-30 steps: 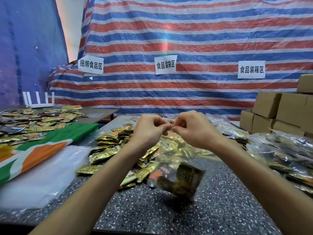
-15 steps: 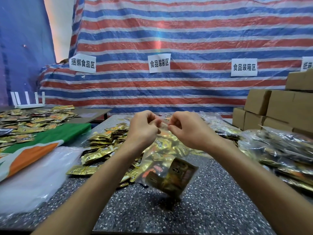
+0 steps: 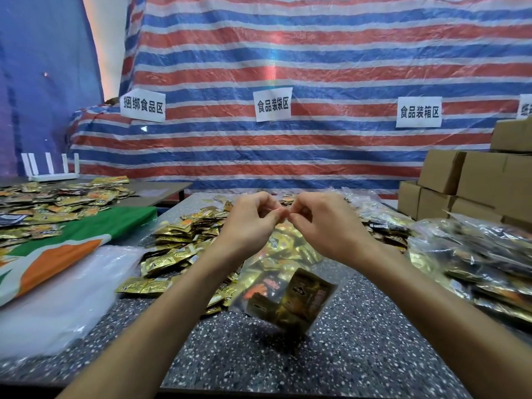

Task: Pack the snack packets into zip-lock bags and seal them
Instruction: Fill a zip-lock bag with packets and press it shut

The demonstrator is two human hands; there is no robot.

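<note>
A clear zip-lock bag (image 3: 288, 295) with several gold and dark snack packets inside hangs in the air above the speckled table (image 3: 359, 355). My left hand (image 3: 250, 223) and my right hand (image 3: 325, 226) both pinch its top edge, fingertips almost touching at the middle. The bag's top strip is mostly hidden by my fingers. A heap of loose gold snack packets (image 3: 178, 243) lies on the table behind and left of the bag.
Filled clear bags (image 3: 475, 260) pile up at the right. Brown cardboard boxes (image 3: 466, 182) stack at the far right. A sheet of clear plastic (image 3: 63, 292) and an orange-green-white cloth (image 3: 57, 254) lie at the left. More packets (image 3: 51, 203) cover a left table.
My hands have closed in together along the bag's top edge. The view shifted slightly to the right and the bag swung a little.
</note>
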